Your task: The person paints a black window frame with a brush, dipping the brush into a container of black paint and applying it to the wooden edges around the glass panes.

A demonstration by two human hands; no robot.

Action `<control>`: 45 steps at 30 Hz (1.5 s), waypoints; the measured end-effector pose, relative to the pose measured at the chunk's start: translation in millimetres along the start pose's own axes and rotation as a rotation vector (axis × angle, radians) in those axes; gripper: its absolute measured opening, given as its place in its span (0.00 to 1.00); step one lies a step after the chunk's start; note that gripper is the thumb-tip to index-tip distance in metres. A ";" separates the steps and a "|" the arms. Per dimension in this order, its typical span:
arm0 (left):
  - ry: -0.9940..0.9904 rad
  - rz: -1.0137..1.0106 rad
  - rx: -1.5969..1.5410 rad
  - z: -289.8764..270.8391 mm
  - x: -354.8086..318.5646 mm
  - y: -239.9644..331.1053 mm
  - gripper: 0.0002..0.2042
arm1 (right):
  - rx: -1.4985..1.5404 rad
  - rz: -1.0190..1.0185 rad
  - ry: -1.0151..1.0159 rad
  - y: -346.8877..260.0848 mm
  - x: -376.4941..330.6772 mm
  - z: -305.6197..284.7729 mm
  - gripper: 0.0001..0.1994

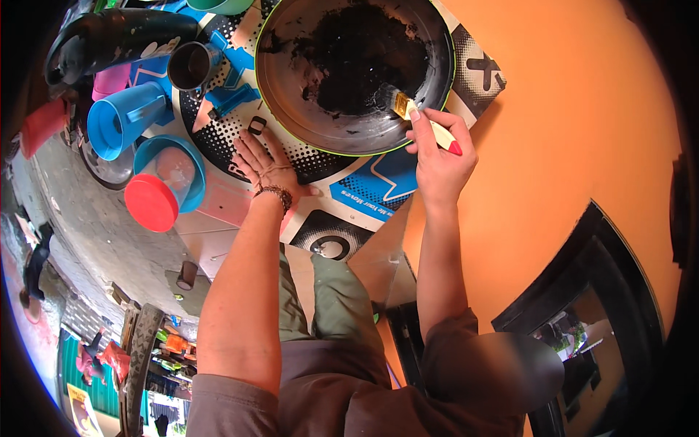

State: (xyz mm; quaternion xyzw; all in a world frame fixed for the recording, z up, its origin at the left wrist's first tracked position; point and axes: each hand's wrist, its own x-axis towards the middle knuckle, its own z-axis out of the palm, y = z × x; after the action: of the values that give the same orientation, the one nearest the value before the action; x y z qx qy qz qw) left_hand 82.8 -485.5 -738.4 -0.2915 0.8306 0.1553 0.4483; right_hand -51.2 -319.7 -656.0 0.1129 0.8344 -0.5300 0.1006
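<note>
My right hand is closed around the pale, red-tipped handle of a paintbrush. The brush's bristles rest in a wide round basin with a green rim. Dark, wet-looking paste or pigment covers much of the basin's inside, and the bristle tips meet its lower right edge. My left hand lies flat on the patterned table, fingers spread, just left of the basin's near side. It holds nothing, and a beaded bracelet circles its wrist.
Left of my left hand stand a blue mug, a dark cup, and a clear jar with a red lid in a blue bowl. A blue plastic piece lies nearer the basin. An orange wall borders the table's right side.
</note>
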 end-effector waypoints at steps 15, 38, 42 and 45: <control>0.007 -0.007 -0.002 0.0 0.4 -2.5 0.80 | -0.341 -0.543 -0.035 5.2 -9.9 3.6 0.08; 0.026 0.021 -0.023 1.7 -0.1 -0.1 0.81 | -0.421 -0.531 0.011 15.1 15.3 -0.9 0.05; 0.032 0.003 -0.002 0.4 -0.2 -5.2 0.81 | -0.339 -0.318 -0.049 1.4 1.4 0.1 0.05; 0.029 0.014 -0.015 -0.8 -0.6 -1.5 0.81 | -0.322 -0.384 0.091 0.7 22.3 1.7 0.05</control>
State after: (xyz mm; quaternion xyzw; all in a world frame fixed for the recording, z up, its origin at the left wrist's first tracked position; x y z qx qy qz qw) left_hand 83.5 -486.9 -737.4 -0.2912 0.8379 0.1604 0.4329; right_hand -72.3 -319.2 -663.8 -0.0414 0.9179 -0.3940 -0.0228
